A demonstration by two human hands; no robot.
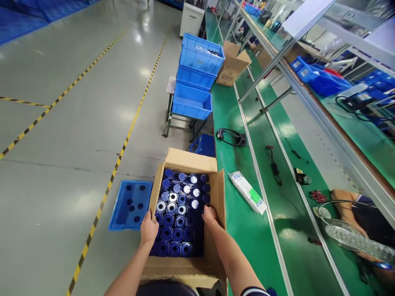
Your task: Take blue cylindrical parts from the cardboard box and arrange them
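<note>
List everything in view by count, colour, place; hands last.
Open carton: one, brown, before the person
Bottle-like pieces: many, dark blue, inside it
Shallow tray: one, blue, left of open carton
Workbench: one, green, right of open carton
Stacked crates: at least three, blue, beyond open carton
Smaller carton: one, brown, far along workbench
Looped device: one, black, on workbench
Flat packet: one, white and green, on workbench
Floor tape: several lines, yellow-black, left
Cabinet: one, white, top centre
Co-worker's arm: one, bare, right
Other clutter: plenty, mixed colours, right, partly unclear
Left hand: one, bare, holding open carton's left edge
Right hand: one, bare, inside open carton
</note>
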